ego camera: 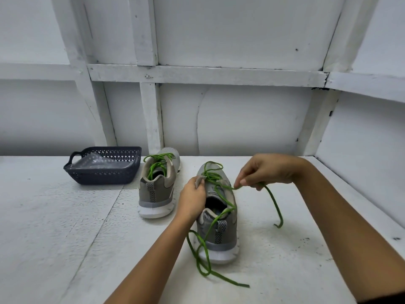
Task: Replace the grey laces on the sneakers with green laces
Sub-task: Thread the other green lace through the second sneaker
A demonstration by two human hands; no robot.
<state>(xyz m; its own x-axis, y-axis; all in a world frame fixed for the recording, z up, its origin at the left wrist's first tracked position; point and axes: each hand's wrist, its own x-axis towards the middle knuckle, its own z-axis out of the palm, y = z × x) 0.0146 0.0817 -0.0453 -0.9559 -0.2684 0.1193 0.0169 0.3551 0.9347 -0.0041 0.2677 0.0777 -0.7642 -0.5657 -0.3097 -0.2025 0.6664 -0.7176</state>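
Note:
Two grey sneakers stand on the white table, heels toward me. The left sneaker (156, 187) carries a green lace threaded through its eyelets. The right sneaker (218, 218) is partly laced with a green lace (274, 200). My left hand (192, 198) grips this shoe's left upper edge near the tongue. My right hand (265, 171) pinches the lace just right of the eyelets; that end hangs down to the right. The lace's other end lies in loops on the table by the heel.
A dark plastic basket (103, 166) with clear plastic inside sits at the back left of the table (65, 227). White panelled walls close the back and the right side.

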